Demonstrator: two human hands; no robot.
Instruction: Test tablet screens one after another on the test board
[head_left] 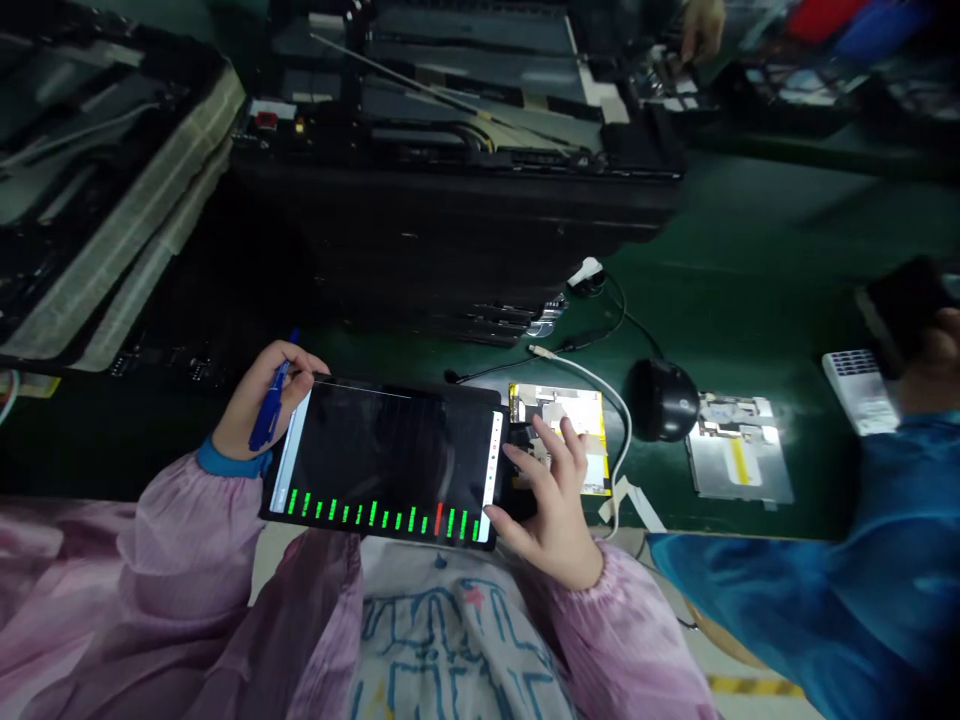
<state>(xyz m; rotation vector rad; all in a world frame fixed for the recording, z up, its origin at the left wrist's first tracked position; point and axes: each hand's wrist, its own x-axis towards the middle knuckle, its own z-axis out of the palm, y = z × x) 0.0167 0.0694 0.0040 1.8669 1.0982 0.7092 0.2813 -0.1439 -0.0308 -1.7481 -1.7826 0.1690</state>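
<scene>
A dark tablet (390, 450) with a column of green lines of text and one red line on its black screen lies in front of me, overhanging the table's near edge. My left hand (259, 400) grips its left end and also holds a blue pen (271, 405) between the fingers. My right hand (555, 500) is at the tablet's right end with fingers spread, the thumb at the white strip of the screen. Whether the thumb touches the glass I cannot tell. Behind those fingers lies a yellow-edged metal-and-board assembly (574, 408), partly hidden.
Stacked black device housings (450, 230) fill the back. A white cable (619, 400), a black round device (664, 400) and a silver plate assembly (739, 460) lie on the green table (720, 300). At right, a blue-sleeved person's hand (934, 360) is near a white gadget (859, 390).
</scene>
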